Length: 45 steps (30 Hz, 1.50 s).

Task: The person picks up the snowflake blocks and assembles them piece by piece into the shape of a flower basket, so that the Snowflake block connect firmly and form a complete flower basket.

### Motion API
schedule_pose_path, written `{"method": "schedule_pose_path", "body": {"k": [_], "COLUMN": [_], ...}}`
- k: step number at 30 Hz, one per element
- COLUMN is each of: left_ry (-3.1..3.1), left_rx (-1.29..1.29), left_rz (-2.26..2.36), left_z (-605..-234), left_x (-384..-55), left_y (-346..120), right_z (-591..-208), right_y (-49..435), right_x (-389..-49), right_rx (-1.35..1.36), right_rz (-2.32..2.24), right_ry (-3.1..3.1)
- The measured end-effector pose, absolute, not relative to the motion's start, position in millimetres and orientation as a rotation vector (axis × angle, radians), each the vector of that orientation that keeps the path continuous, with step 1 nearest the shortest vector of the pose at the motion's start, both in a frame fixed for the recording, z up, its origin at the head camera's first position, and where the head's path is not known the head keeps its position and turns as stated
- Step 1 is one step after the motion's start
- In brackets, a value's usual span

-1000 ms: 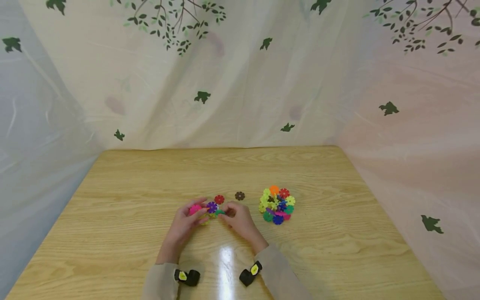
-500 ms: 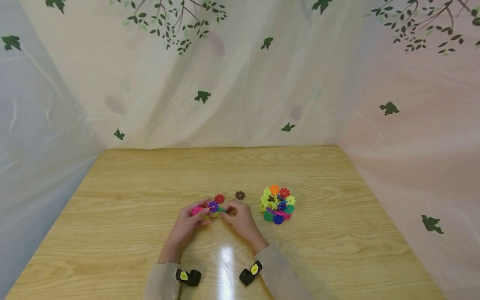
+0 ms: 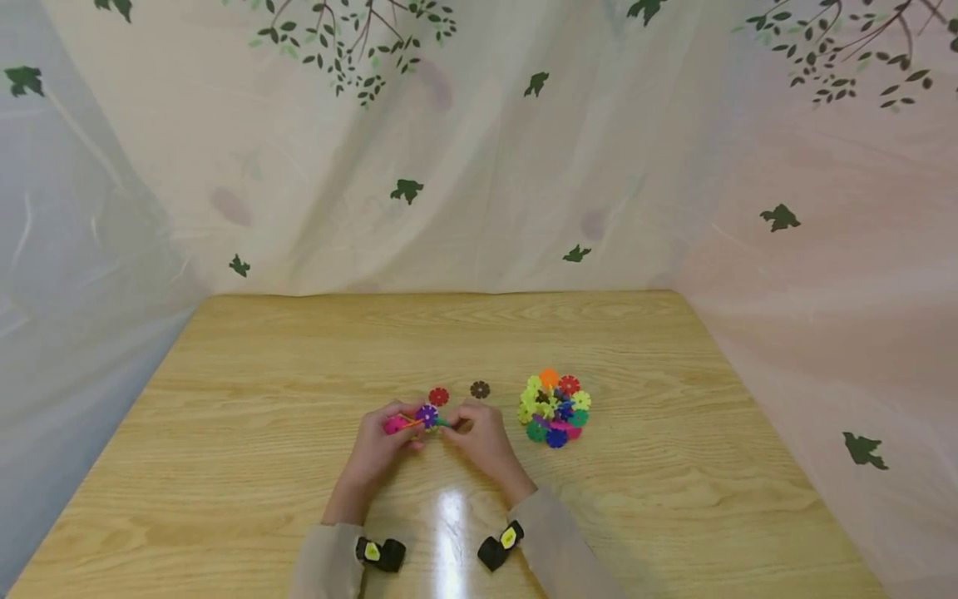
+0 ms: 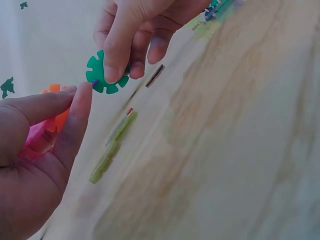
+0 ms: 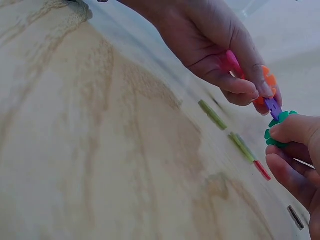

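Observation:
Small notched plastic discs lie between my hands, just above the table. My left hand (image 3: 377,441) pinches a joined group: a pink disc (image 3: 394,424), an orange disc (image 5: 270,79) and a purple disc (image 3: 427,415). Between thumb and fingers, my right hand (image 3: 482,439) holds a green disc (image 4: 95,65). In both wrist views the green disc's edge meets the purple disc's edge; how deep the slots sit in each other I cannot tell. Fingers hide part of the pink and orange discs.
Beyond the hands lie a loose red disc (image 3: 438,397) and a brown disc (image 3: 480,389). Yellow-green discs (image 5: 241,147) lie flat beneath the hands. A ball-like cluster of many-coloured joined discs (image 3: 556,409) stands right of my right hand on the wooden table (image 3: 674,499).
My left hand has shifted slightly right, and its spread fingers have closed in around the joined discs. The purple disc came right along with it. My right hand stays almost still with the green disc.

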<state>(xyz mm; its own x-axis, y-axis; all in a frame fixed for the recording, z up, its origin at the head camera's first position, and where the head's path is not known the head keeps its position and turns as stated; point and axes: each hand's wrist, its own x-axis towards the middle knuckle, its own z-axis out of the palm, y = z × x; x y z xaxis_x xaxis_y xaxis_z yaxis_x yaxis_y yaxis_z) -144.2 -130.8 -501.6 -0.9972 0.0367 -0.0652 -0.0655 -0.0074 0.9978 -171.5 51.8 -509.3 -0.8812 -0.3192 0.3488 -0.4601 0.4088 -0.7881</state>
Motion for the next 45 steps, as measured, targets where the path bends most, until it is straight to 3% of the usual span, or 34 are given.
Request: {"method": "schedule_pose_path", "body": {"k": [27,45], "left_ry": [2.228,2.217], "left_rx": [0.052,0.06], "left_rz": [2.082,2.063], "left_z": [-500.3,-501.9], "left_x": [-143.3,-143.2], "left_y": [-130.3,-135.5], "right_z": [-509.2,-509.7], "right_y": [54.2,50.0], "right_x": [-170.5,-170.1], "right_rx": [0.741,0.599], "right_rz": [1.506,1.521], "right_ry": [-2.43,-2.401]}}
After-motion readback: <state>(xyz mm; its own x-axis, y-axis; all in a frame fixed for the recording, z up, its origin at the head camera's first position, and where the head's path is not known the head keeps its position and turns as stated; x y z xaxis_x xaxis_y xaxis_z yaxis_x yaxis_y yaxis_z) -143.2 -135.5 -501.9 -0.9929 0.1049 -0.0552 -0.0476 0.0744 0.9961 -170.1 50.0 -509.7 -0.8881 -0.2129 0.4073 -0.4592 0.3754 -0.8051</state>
